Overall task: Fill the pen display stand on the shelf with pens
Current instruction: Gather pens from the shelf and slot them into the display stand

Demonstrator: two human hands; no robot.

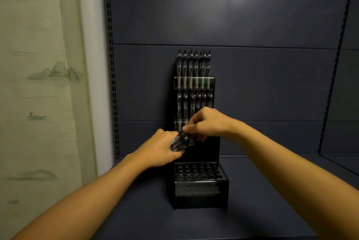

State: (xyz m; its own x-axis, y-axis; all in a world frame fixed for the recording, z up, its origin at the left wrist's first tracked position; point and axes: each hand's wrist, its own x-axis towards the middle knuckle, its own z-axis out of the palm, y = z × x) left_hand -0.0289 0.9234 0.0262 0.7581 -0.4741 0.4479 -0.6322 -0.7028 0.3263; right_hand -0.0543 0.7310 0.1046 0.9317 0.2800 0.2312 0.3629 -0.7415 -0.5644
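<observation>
Our left hand (pixel 162 147) curls round a small bundle of pens (pixel 183 141), kept as a supply just below the right hand (pixel 206 124), whose thumb and fingers pinch at the bundle's top, we judge to draw out one pen. Directly behind both hands rises the pen stand (pixel 201 195) on the shelf (pixel 252 210). Its two rows above the hands look full; the holes below them stand empty, so filling is likely past halfway.

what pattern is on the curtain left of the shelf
The curtain is pale green with faint ink-style mountains and a small boat; head view.
</observation>
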